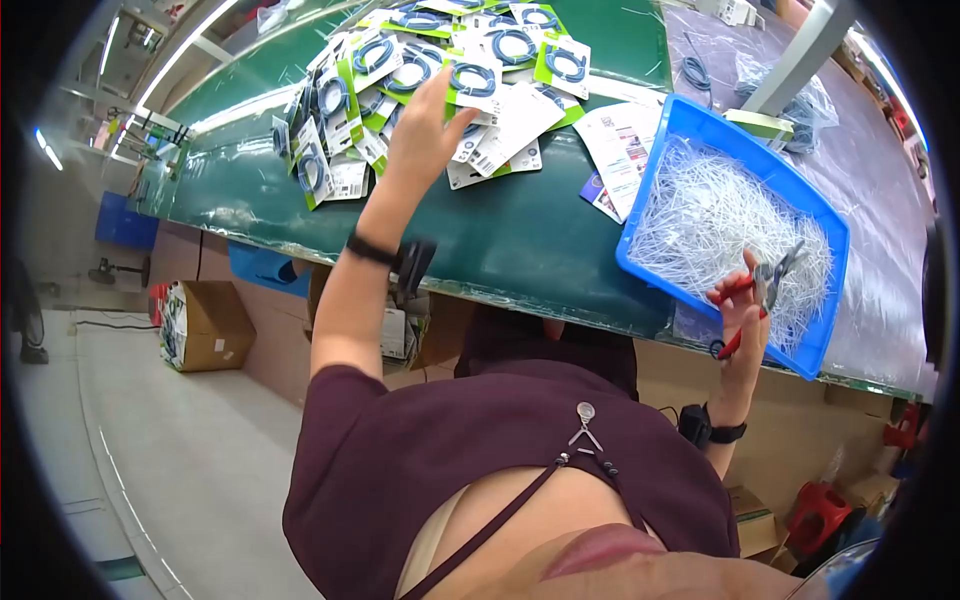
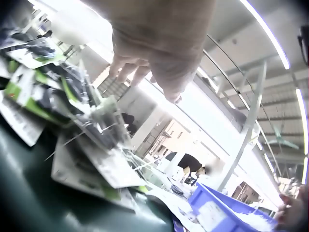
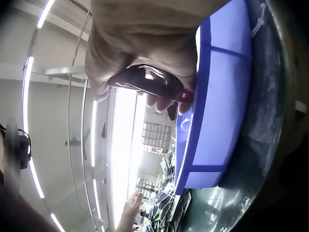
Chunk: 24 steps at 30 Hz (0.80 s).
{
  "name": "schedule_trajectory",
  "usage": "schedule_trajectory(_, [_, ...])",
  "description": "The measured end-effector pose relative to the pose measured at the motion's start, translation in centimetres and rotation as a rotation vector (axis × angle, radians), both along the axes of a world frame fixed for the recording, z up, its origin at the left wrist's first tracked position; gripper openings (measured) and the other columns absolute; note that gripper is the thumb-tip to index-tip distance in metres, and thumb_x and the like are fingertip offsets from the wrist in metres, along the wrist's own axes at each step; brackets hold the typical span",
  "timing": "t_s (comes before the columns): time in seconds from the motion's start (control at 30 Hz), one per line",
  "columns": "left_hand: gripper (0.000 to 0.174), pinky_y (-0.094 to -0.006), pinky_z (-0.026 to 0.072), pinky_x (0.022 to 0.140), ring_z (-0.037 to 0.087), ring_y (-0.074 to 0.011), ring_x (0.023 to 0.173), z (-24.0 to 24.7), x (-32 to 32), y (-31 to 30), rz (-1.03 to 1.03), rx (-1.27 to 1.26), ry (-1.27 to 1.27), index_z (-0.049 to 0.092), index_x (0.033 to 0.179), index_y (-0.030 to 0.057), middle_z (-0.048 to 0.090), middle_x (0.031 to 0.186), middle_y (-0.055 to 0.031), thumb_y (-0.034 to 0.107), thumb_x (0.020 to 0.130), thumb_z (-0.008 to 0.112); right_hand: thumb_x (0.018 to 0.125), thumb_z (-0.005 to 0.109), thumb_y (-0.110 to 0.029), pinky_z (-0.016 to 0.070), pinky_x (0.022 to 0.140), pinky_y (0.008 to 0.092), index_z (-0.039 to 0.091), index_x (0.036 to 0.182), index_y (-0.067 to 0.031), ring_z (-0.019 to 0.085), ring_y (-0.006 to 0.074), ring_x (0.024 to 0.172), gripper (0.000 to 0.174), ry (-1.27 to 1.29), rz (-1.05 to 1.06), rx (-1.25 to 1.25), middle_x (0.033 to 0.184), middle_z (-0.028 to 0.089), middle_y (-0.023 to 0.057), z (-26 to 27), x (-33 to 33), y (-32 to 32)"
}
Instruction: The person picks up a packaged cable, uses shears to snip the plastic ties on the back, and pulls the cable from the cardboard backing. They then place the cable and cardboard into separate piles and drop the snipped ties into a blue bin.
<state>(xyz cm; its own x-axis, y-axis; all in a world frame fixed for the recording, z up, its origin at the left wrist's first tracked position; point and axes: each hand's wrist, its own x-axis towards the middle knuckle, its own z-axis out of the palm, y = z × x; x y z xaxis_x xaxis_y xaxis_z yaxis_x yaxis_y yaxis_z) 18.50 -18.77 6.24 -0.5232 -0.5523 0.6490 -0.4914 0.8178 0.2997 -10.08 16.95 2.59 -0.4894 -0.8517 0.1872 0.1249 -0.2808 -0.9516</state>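
My left hand [image 1: 420,140] reaches over a heap of carded cables [image 1: 335,95], each a coiled blue-grey cable on a white and green card. Its fingers are extended beside one card [image 1: 474,80] in the head view; the left wrist view shows them hanging loosely above the heap with nothing gripped. My right hand [image 1: 742,320] holds red-handled cutters [image 1: 768,285], metal jaws pointing up and away, over the near side of a blue tray [image 1: 840,290]. The right wrist view shows a red handle [image 3: 186,95] within its fingers.
Thin white plastic strips [image 1: 715,210] fill the tray. Printed leaflets [image 1: 612,150] lie against its left side on the green tabletop [image 1: 520,245]. A grey post [image 1: 800,60] rises behind the tray, near a clear plastic bag [image 1: 805,115]. A cardboard box [image 1: 215,325] stands on the floor at left.
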Motion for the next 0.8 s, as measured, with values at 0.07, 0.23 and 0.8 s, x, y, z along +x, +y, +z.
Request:
schedule_trajectory(0.07, [0.07, -0.0509, 0.0413, 0.099, 0.052, -0.0316, 0.121, 0.3, -4.6, -3.9, 0.176, 0.02, -0.285, 0.046, 0.134, 0.0038, 0.055, 0.128, -0.0187, 0.047, 0.084, 0.066, 0.089, 0.058, -0.054, 0.0456, 0.093, 0.0373, 0.027, 0.145, 0.0023, 0.053, 0.0172, 0.101, 0.085, 0.0, -0.052, -0.008, 0.107, 0.051, 0.0059, -0.4, -0.4, 1.7])
schedule_trajectory(0.23, [0.095, -0.0478, 0.0393, 0.103, 0.046, -0.0384, 0.126, -0.7, -9.4, -6.6, 0.418, 0.336, -0.78, 0.036, 0.143, 0.0039, 0.043, 0.141, -0.0214, 0.054, 0.072, 0.074, 0.089, 0.059, -0.054, 0.0457, 0.093, 0.0362, 0.028, 0.145, 0.0025, 0.053, 0.0169, 0.1, 0.085, -0.084, -0.14, -0.063, 0.105, 0.051, 0.0063, -0.1, -0.9, 3.6])
schedule_trajectory(0.8, [0.07, -0.0633, 0.0385, 0.101, 0.047, -0.0396, 0.125, 2.0, -12.0, 13.7, -1.154, 1.866, 0.95, 0.038, 0.142, 0.0079, 0.046, 0.138, -0.0202, 0.055, 0.091, 0.047, 0.073, 0.079, -0.036, 0.0451, 0.08, 0.0344, 0.052, 0.127, -0.0043, 0.056, 0.0242, 0.086, 0.068, 0.848, -0.332, 0.319, 0.098, 0.056, 0.0102, 3.1, 2.6, 0.8])
